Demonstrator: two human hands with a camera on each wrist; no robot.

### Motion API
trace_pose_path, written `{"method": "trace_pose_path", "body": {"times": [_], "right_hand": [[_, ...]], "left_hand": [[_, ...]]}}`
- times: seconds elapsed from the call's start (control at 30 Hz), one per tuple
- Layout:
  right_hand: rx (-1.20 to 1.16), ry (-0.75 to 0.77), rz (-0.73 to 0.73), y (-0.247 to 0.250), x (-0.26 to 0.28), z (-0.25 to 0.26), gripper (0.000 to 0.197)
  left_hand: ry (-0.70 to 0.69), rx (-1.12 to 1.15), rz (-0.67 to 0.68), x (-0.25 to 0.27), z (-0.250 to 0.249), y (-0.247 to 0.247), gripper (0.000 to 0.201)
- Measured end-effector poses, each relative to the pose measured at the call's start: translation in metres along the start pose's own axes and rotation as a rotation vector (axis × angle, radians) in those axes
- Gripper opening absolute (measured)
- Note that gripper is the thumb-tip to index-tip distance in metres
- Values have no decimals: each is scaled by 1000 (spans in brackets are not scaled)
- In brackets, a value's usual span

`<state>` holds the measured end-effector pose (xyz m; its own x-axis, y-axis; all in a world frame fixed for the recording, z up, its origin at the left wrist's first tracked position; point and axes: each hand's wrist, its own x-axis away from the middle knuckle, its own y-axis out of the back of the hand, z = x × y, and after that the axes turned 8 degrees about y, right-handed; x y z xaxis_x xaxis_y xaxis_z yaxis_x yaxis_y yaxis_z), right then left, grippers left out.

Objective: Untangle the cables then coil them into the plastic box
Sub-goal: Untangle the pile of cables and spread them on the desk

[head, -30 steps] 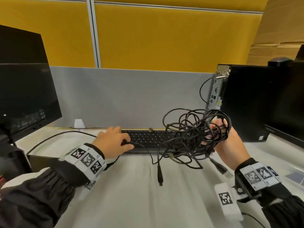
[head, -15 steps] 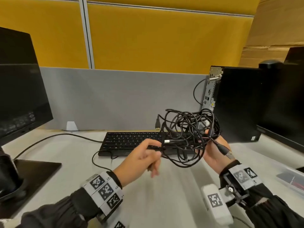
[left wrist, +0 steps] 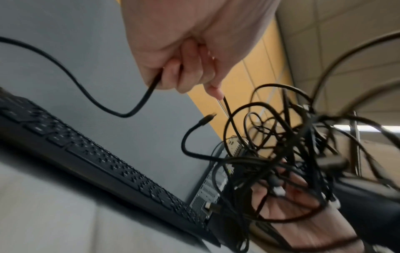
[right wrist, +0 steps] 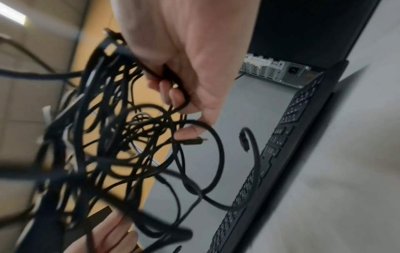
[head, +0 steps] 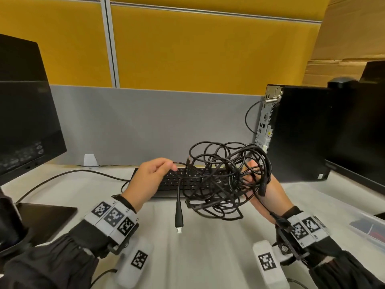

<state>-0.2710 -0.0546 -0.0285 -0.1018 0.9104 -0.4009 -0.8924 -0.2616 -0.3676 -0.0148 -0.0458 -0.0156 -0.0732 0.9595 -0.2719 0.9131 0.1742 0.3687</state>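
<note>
Office cubicle w/ yellow and grey partition panels [head: 145,126] sitting behind a pale tabletop [head: 208,257]. Black keyboard [head: 173,180] lying at the back, dark monitor [head: 25,126] standing far left, PC tower [head: 295,132] standing right. Right hand [head: 268,192] is gripping a tangled bundle of black cables [head: 225,180], fingers curled thru the loops, holding it up above the tabletop in front of the keyboard. Left hand [head: 150,180] is pinching one cable strand beside the bundle; that strand's connector end [head: 178,217] is dangling below, clear of the tabletop. Plastic box [head: 368,228] is sitting at the right edge, well apart from the bundle.
</note>
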Motion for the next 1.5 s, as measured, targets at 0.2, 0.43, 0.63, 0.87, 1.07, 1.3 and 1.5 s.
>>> {"method": "trace_pose_path", "body": {"times": [0.2,0.43,0.63,0.87,1.07,1.3,1.5], "right_hand": [[157,8,133,6,3,7,44],[168,-3,246,15,3,-2,22],[104,32,271,14,0,0,33],[-54,-20,293,5,-3,-6,33],[-195,-66,408,4,-15,-12,33],[-273,-127,457,-5,-23,-14,33],[-180,-141,433,-15,-21,-13,26]], "left_hand": [[70,371,100,-7,5,15,28],[211,348,241,-10,2,17,30],[224,-204,578,-6,5,14,27],[347,-109,501,8,12,-32,27],[390,71,378,5,9,-46,46],[474,295,486,3,25,-47,92],[425,425,498,8,23,-44,27]]}}
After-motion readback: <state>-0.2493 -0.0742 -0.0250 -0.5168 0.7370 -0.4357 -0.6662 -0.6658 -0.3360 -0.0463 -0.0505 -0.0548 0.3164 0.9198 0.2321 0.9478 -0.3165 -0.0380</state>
